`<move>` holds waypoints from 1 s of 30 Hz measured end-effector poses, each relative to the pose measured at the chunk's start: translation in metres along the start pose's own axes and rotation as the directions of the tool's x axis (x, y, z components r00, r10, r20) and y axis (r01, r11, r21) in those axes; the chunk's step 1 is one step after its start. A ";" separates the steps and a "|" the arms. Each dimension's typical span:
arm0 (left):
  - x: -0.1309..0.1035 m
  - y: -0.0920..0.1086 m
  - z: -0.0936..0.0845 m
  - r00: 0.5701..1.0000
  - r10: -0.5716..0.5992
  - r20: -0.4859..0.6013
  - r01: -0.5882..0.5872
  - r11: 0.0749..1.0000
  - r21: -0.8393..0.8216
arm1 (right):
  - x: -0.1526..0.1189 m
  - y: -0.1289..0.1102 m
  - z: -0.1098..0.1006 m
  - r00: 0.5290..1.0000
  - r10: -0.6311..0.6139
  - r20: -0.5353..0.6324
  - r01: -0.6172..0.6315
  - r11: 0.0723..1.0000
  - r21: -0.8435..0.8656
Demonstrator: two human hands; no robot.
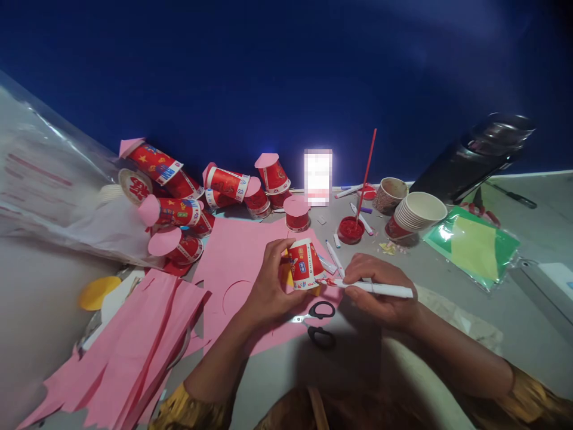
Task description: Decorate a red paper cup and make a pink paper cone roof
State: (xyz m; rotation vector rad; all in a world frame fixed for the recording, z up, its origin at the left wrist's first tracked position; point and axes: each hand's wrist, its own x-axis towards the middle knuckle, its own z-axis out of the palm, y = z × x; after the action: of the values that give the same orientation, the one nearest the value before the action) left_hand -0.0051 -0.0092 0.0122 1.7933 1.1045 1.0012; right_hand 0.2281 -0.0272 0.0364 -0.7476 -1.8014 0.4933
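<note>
In my left hand (268, 286) is a red printed paper cup (305, 263), tilted, with its white rim toward me and the thumb along that rim. A bit of yellow shows beside the cup, partly behind my fingers. My right hand (380, 289) grips a white marker (389, 289), whose red-stained tip is at the cup's rim; I cannot tell whether it touches. Below the cup, black-handled scissors (321, 325) lie across the edge of a pink paper sheet (242, 257) with a curved cut in it.
Several red cups with pink tops (228, 182) lie and stand at the back left. Torn pink paper (138, 346) covers the left front. A red pot with a stick (351, 230), loose markers (335, 258), stacked cups (414, 215), a black flask (465, 158) and a green packet (472, 245) are rightward.
</note>
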 end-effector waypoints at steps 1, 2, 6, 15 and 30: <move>0.000 0.000 0.000 1.000 0.003 0.001 -0.003 1.000 0.000 | 0.000 0.001 0.000 1.000 -0.006 0.005 0.006 1.000 -0.006; 0.000 0.001 0.000 1.000 0.005 0.002 -0.005 1.000 0.000 | 0.000 0.001 0.000 1.000 -0.014 0.013 0.014 1.000 -0.012; 0.001 0.003 0.000 1.000 -0.006 0.008 0.006 1.000 -0.007 | 0.002 0.001 -0.001 0.998 -0.044 0.036 0.044 0.999 -0.008; 0.000 0.001 0.000 1.000 -0.019 0.007 0.019 0.999 -0.034 | 0.001 0.001 0.000 0.997 -0.050 0.056 0.051 0.999 -0.016; 0.000 0.001 0.001 0.999 -0.041 0.016 0.042 0.996 -0.076 | 0.001 0.002 -0.001 1.000 -0.016 -0.010 0.016 1.000 -0.012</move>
State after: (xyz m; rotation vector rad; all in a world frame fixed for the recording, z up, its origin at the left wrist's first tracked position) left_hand -0.0042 -0.0095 0.0130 1.7073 1.0767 0.9916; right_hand 0.2296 -0.0249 0.0358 -0.7414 -1.8013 0.4682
